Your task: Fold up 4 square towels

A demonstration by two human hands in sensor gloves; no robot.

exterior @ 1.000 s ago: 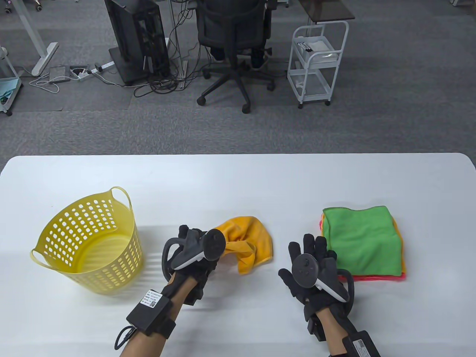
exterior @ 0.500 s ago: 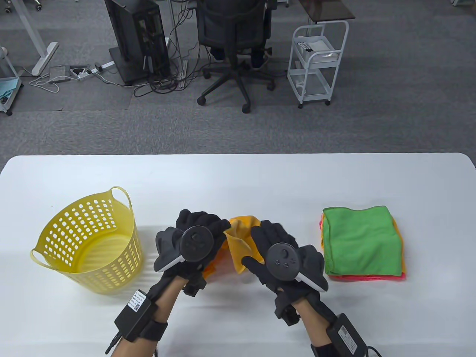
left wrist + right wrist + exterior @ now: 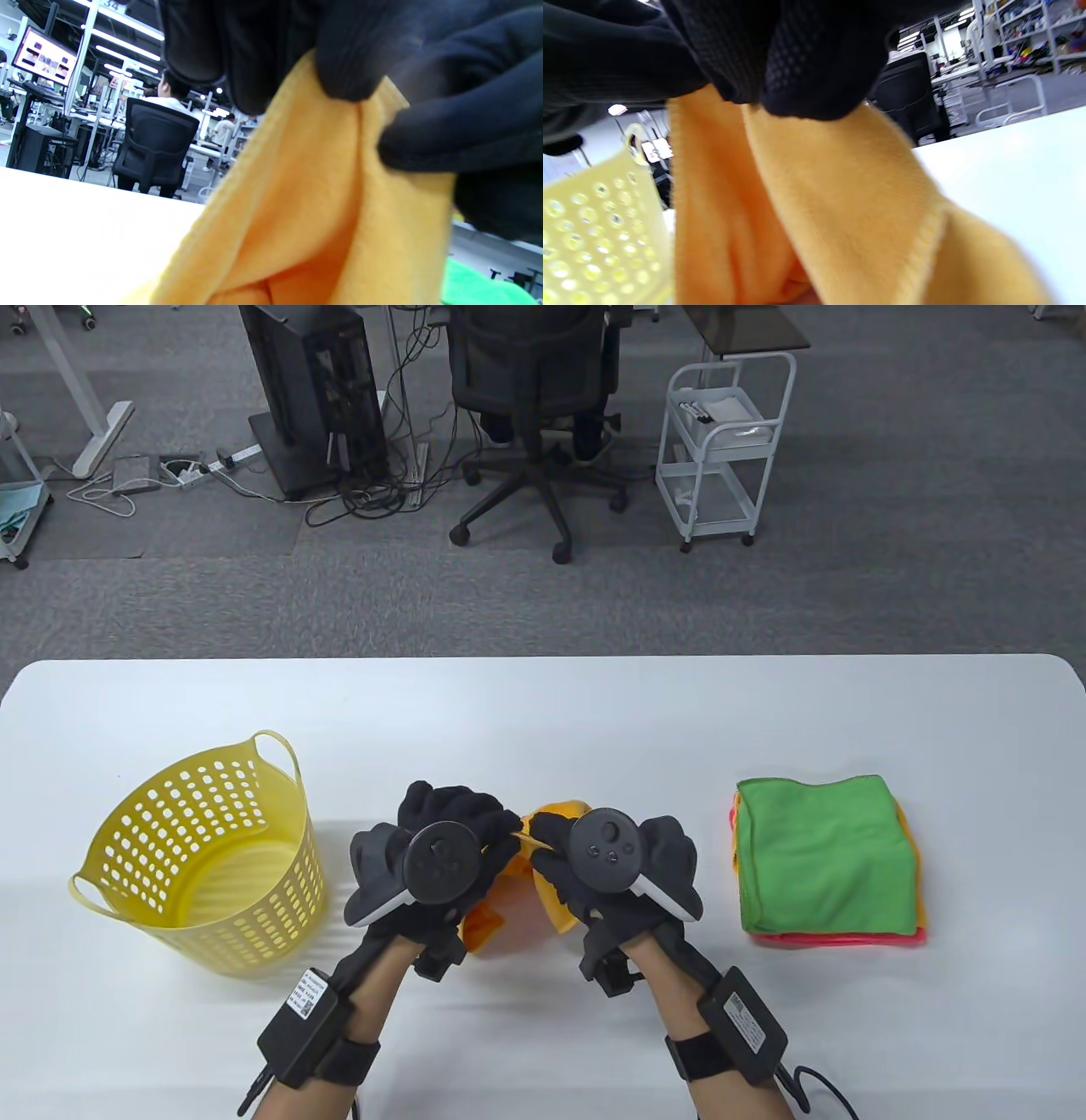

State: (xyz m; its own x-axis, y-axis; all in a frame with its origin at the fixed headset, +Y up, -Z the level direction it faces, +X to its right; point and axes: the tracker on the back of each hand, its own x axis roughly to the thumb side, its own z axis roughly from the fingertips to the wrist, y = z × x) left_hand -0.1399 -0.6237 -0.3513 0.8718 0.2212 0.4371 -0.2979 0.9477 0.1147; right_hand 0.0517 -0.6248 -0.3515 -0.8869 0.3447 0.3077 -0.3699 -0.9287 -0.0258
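An orange towel (image 3: 509, 903) hangs crumpled between both hands above the middle of the white table (image 3: 543, 712). My left hand (image 3: 462, 831) pinches its top edge, and the left wrist view shows the gloved fingertips (image 3: 348, 72) clamped on the orange towel (image 3: 305, 203). Close beside it, my right hand (image 3: 551, 853) pinches the same edge; the right wrist view has its fingers (image 3: 814, 84) pressed on the orange towel (image 3: 840, 203). A folded stack (image 3: 827, 861) with a green towel on top lies to the right.
A yellow perforated basket (image 3: 204, 865) stands at the left of the table and also shows as the basket (image 3: 594, 237) in the right wrist view. Beyond the far edge are an office chair (image 3: 534, 398), a white cart (image 3: 721, 441) and a computer tower (image 3: 314, 390).
My right hand moved left from beside the folded stack to the orange towel and took hold of its edge. The towel, earlier lying out to the right, now hangs bunched between both hands.
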